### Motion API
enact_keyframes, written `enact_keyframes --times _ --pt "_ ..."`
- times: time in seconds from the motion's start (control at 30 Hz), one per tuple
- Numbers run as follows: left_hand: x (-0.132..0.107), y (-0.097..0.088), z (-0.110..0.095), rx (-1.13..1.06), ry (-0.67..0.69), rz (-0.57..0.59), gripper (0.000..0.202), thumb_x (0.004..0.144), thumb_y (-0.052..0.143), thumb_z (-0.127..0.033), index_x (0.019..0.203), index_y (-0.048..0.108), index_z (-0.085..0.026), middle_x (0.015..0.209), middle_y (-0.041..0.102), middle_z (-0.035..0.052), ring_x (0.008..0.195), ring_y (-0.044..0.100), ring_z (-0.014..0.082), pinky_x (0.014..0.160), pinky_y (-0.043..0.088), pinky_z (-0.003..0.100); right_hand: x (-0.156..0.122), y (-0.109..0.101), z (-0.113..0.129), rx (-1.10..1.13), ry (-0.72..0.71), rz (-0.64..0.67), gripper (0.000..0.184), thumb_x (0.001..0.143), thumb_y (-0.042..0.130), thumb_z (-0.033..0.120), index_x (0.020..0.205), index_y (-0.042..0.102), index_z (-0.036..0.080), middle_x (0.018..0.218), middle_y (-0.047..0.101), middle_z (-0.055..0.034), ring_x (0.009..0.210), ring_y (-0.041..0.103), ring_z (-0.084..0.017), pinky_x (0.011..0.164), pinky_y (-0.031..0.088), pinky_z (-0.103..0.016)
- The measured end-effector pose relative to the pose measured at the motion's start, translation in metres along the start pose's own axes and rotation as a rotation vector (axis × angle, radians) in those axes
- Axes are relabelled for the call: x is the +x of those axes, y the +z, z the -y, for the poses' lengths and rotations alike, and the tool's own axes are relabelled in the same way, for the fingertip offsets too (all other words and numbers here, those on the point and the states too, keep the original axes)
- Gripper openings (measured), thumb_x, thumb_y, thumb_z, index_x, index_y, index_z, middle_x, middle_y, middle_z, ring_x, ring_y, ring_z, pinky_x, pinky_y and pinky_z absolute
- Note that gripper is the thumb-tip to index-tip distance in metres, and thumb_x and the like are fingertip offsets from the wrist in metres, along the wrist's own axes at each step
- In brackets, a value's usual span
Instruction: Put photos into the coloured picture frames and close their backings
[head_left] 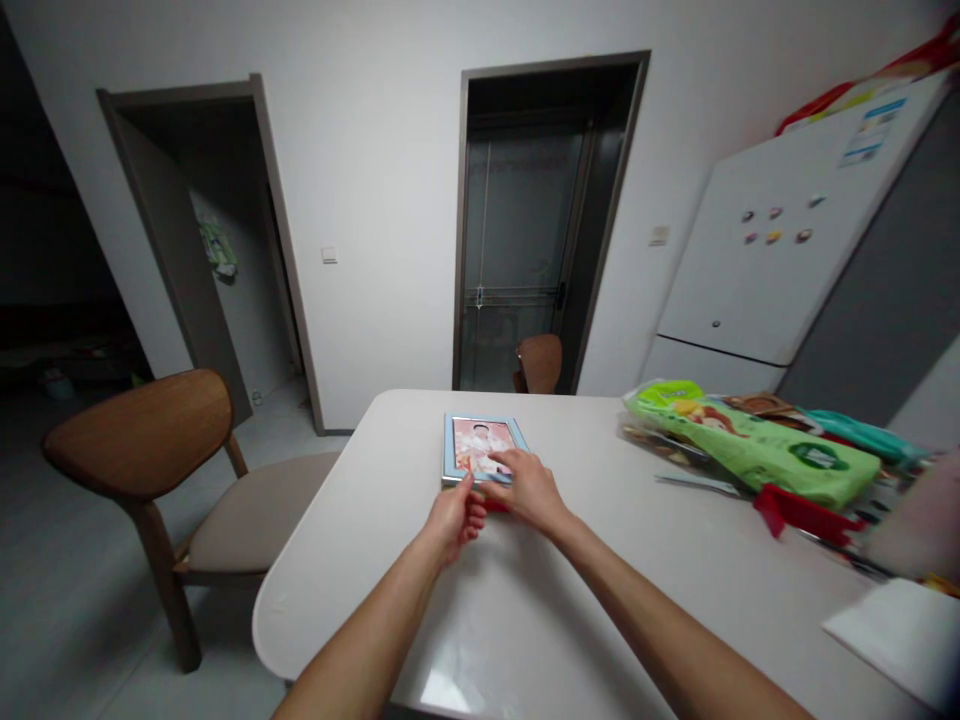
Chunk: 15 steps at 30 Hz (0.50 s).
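Forearms (367, 630) reach to a picture frame (480, 437) on the table (337, 580), left hand (454, 520) curled at its near edge, right hand (531, 488) with fingers bent over the near-right corner (gripping, I cannot tell). Probably light, stiff, slick-faced; best held by opposite rims.

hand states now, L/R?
Left hand: fingers curled, thumb at the framed picture's near edge; grip can't be told.
Right hand: over its near right corner; grip can't be told.

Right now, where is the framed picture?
Just below the head view's centre, the framed picture lies left of the green package, with the left hand and right hand at its near side.
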<state>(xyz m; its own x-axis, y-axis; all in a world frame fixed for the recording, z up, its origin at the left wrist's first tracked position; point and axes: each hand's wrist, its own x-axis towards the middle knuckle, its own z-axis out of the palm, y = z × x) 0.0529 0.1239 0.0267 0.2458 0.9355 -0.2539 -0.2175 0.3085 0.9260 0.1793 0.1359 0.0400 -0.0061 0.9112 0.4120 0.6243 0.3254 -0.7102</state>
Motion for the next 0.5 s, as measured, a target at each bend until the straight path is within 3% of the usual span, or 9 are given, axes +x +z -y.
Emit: enact_keyframes --times 0.13,0.3,0.4,0.5 --pt "0.016 -0.009 0.028 -0.069 0.119 -0.124 0.034 0.070 0.052 -0.048 0.074 0.051 -0.014 0.062 0.057 0.0016 0.053 0.054 0.0101 0.048 0.039 0.020 -0.016 0.012 -0.016 -0.145 -0.082 0.053 0.020 0.055 0.060 0.017 0.075 0.061 0.020 0.076 0.056 -0.0041 0.080 0.047 -0.021 0.074 0.031 -0.035" --pt "0.010 0.005 0.030 -0.023 0.322 -0.215 0.027 0.069 0.055 -0.037 0.087 0.052 -0.016 0.082 0.060 0.0042 0.073 0.056 0.0162 0.062 0.043 0.025 -0.035 0.012 -0.012 -0.175 -0.117 0.094 0.021 0.062 0.055 0.026 0.082 0.060 0.022 0.085 0.058 -0.0040 0.085 0.049 -0.020 0.078 0.034 -0.034" --pt "-0.019 0.019 0.021 0.091 0.453 -0.198 0.023 0.065 0.060 -0.029 0.084 0.055 -0.018 0.083 0.061 0.0025 0.077 0.055 0.0172 0.069 0.041 0.025 -0.043 -0.010 -0.010 -0.073 0.021 -0.066 0.042 0.071 0.043 0.040 0.106 0.049 0.018 0.109 0.051 -0.0101 0.101 0.044 -0.023 0.085 0.033 -0.038" --pt "-0.063 0.031 0.013 0.293 0.588 -0.094 0.009 0.065 0.059 -0.023 0.073 0.058 -0.020 0.070 0.059 0.0002 0.067 0.053 0.0157 0.064 0.041 0.024 -0.061 -0.040 -0.003 0.311 0.300 -0.202 0.059 0.073 0.034 0.051 0.123 0.030 0.020 0.121 0.044 -0.0100 0.106 0.045 -0.023 0.079 0.041 -0.036"
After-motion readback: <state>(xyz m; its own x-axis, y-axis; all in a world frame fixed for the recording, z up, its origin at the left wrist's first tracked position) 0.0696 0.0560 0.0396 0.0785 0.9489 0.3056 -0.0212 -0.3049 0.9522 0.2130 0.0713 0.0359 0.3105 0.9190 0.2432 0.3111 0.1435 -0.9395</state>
